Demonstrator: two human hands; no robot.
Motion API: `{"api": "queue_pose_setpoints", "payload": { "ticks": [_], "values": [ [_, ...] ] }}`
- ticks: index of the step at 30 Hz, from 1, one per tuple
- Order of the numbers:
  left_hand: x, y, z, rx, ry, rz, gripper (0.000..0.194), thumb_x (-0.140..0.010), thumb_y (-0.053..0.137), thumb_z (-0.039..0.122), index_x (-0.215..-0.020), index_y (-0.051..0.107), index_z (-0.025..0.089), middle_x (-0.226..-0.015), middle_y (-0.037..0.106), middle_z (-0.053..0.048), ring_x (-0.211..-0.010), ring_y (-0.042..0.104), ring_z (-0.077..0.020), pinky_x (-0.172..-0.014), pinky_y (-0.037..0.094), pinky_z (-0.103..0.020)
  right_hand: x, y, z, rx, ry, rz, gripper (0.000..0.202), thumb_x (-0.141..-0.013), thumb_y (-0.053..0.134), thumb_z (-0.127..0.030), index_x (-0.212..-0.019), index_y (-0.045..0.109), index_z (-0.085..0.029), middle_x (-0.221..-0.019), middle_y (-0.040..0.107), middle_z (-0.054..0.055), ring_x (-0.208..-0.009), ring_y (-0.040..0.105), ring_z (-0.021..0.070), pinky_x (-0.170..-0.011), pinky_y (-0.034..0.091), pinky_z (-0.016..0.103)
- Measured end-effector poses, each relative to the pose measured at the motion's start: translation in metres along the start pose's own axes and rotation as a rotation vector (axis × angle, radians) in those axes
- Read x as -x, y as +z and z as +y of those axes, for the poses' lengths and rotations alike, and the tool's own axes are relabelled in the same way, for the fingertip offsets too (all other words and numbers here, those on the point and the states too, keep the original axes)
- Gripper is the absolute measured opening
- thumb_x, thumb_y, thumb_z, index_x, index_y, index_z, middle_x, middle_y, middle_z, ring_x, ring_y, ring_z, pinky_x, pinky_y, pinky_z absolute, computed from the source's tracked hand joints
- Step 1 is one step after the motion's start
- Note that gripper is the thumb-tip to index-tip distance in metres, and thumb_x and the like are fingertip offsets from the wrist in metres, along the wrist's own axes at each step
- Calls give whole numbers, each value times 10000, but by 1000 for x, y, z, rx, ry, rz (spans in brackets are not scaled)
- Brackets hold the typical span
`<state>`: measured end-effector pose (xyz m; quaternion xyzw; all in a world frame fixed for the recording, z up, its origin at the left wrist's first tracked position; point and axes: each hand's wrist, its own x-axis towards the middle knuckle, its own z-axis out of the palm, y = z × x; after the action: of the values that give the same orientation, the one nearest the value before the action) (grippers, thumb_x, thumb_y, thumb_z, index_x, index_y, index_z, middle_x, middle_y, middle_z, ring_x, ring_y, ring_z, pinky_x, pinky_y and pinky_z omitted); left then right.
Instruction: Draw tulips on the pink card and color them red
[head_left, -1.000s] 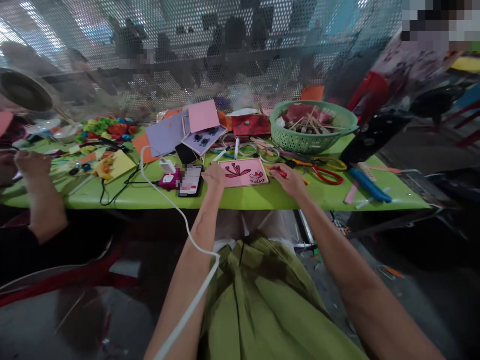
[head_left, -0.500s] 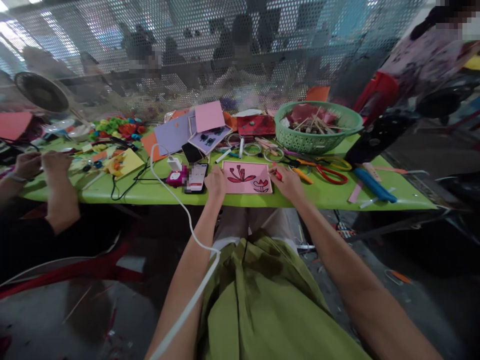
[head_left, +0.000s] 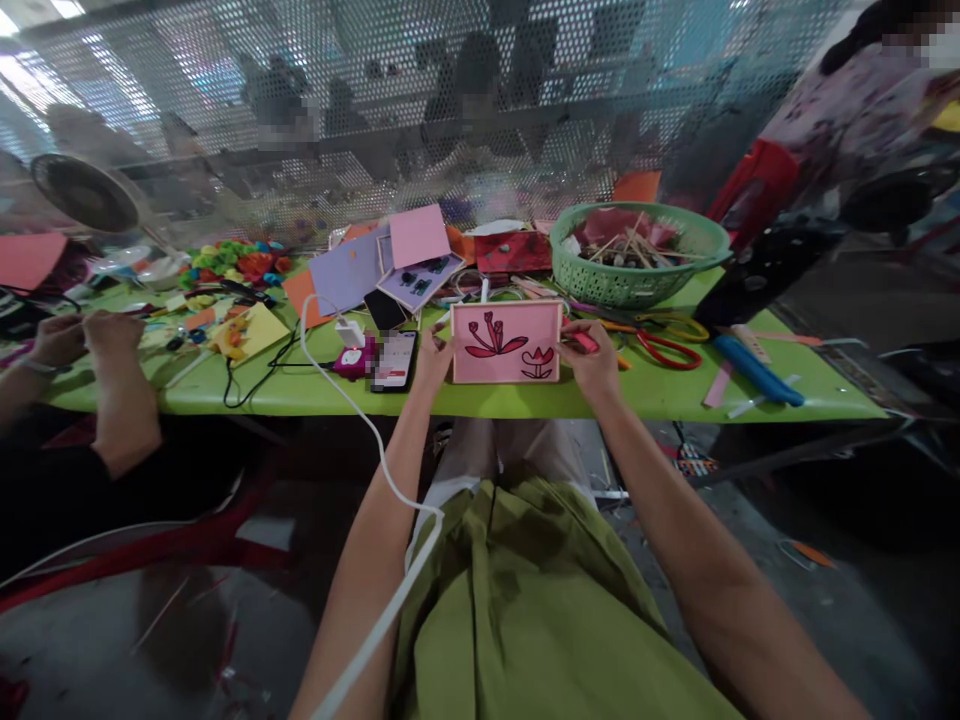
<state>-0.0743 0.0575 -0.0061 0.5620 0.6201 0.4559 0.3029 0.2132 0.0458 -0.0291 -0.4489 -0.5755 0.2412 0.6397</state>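
Observation:
A framed pink card (head_left: 507,370) with red flowers outlined in black stands tilted up above the front of the green table (head_left: 330,396). My left hand (head_left: 435,352) grips its left edge, fingers closed. At its right edge my right hand (head_left: 592,358) holds the frame, with a small red object, perhaps a marker, tucked in the fingers. Left of my left hand lies a phone (head_left: 396,362) beside a pink and white device (head_left: 352,360) with a white plug and cable.
Behind are purple card sheets (head_left: 349,270) and a green basket (head_left: 622,280) of sticks. Scissors (head_left: 667,350) and a blue tool (head_left: 757,370) lie right. Another person's hands (head_left: 112,335) are at left. A white cable (head_left: 375,430) crosses my left arm.
The framed card has been tilted up from the table toward me, and both my hands have risen slightly with it. My right hand has shifted a little to the right.

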Motion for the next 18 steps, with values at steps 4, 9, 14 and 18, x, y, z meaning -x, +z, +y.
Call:
{"api": "queue_pose_setpoints", "payload": {
  "ticks": [4,9,14,18],
  "values": [
    [-6,-1,-2,136,-1,-127,417,-1035,708,416,-1373,647,181,-1375,671,-112,-1171,699,-263,-985,625,-486,-6,-1,1,-2,-13,29,302,-793,768,-465,-960,594,-283,-927,680,19,-853,680,217,-821,604,388],
    [-12,5,-2,275,2,-204,417,-1036,706,417,-1374,646,181,-1372,672,-113,-1167,700,-261,-981,626,-484,-9,-3,0,35,-19,23,348,-832,764,-577,-963,632,-282,-943,707,34,-897,697,237,-843,606,396],
    [-13,8,-1,359,31,-132,327,-1042,693,433,-1224,698,161,-1201,729,-82,-1044,721,-217,-912,630,-405,-4,-14,1,25,29,45,488,-1037,382,-650,-1042,678,-263,-973,740,91,-867,741,261,-806,628,435],
    [-9,9,-1,416,69,-76,275,-1013,704,454,-988,720,181,-937,743,-36,-956,716,-197,-862,587,-303,3,-30,3,24,55,64,455,-1027,422,-566,-1299,641,-274,-960,737,86,-849,749,267,-724,623,419]
  ]
}}
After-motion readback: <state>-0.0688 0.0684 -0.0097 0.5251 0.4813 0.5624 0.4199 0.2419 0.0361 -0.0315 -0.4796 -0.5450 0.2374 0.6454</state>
